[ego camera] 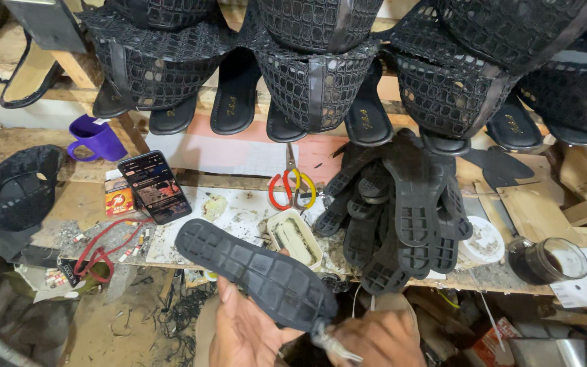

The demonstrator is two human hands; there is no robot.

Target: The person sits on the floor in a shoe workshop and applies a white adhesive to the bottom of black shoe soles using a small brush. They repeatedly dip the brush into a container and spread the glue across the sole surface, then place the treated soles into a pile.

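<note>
My left hand (249,333) holds a black rubber shoe sole (256,268) from below, tread side up, at the bottom centre. My right hand (378,338) is closed on a small brush (331,343) whose pale tip touches the heel end of that sole. Just beyond the sole stands a small white rectangular container (295,238) on the workbench.
A pile of black soles (402,217) lies on the bench to the right. Scissors (292,187) with red and yellow handles, a phone (154,187), a purple mug (96,138), a dark glass jar (548,260) and a white lid (482,241) sit around. Black mesh shoe uppers (314,81) hang above.
</note>
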